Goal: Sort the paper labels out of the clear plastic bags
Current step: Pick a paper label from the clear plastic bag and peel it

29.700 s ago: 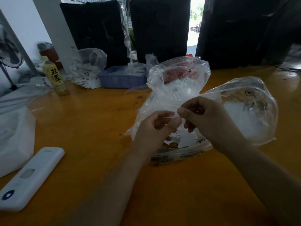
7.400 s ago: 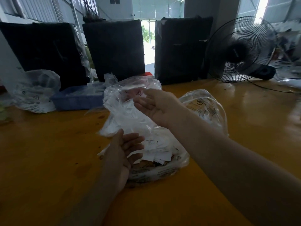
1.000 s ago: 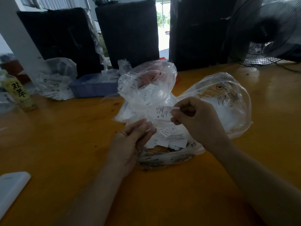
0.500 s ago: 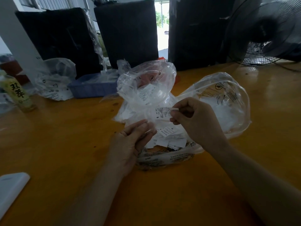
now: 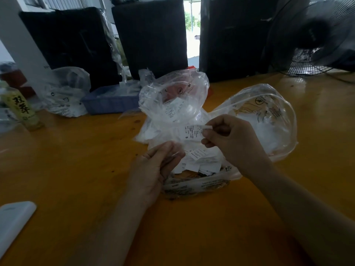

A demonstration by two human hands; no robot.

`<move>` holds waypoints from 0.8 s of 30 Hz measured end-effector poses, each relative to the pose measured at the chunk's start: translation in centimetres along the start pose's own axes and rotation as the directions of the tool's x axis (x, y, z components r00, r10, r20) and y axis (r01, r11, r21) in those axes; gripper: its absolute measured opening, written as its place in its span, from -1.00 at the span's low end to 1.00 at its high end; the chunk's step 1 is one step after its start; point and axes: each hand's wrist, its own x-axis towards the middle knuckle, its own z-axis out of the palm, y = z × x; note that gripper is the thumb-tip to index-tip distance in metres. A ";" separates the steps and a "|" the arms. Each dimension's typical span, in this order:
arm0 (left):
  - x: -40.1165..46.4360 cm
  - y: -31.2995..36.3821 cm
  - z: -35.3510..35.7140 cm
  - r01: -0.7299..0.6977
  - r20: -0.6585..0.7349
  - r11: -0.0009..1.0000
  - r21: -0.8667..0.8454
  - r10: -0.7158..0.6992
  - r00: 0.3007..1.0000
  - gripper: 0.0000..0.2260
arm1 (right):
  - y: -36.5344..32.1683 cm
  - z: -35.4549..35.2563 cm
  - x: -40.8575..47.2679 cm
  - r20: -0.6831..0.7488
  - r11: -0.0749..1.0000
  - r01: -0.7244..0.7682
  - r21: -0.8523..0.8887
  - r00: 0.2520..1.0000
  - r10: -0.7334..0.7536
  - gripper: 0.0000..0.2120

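Bare orange wooden surface (image 5: 80, 166) lies open left and in front. Ahead, crumpled clear plastic bags (image 5: 173, 104) block the middle; a blue plastic tray (image 5: 109, 104), yellow-labelled bottle (image 5: 23, 110) and black fan (image 5: 315, 35) crowd the far edge.

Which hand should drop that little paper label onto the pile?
The right hand, probably. It already pinches the label just above the label pile. The left hand is lower, holding clear plastic.

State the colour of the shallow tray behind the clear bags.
Blue, a muted purplish shade; the tray shows best in the head view.
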 end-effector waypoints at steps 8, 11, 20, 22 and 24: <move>-0.1 0.0 0.1 -0.007 0.005 1.000 0.009 0.007 1.000 -0.84 | 0.1 0.2 0.0 0.036 0.999 -0.019 -0.037 0.999 0.020 -0.95; -0.2 0.0 0.2 -0.012 0.003 1.000 0.022 0.012 1.000 -0.89 | 0.2 0.3 -0.1 0.077 0.997 -0.031 -0.066 0.996 0.036 -0.94; -0.8 0.0 0.7 -0.064 0.015 0.985 0.160 0.062 0.998 -0.77 | 0.1 0.5 -0.3 0.134 0.985 0.042 -0.169 0.991 -0.019 -0.95; -0.8 0.1 0.8 -0.058 0.003 0.985 0.160 0.058 0.998 -0.81 | 0.1 0.4 -0.3 0.087 0.979 0.068 -0.190 0.995 -0.052 -0.95; -0.8 0.1 0.7 -0.051 -0.014 0.985 0.164 0.053 0.998 -0.86 | 0.1 0.3 -0.2 0.076 0.974 0.089 -0.209 0.994 -0.074 -0.95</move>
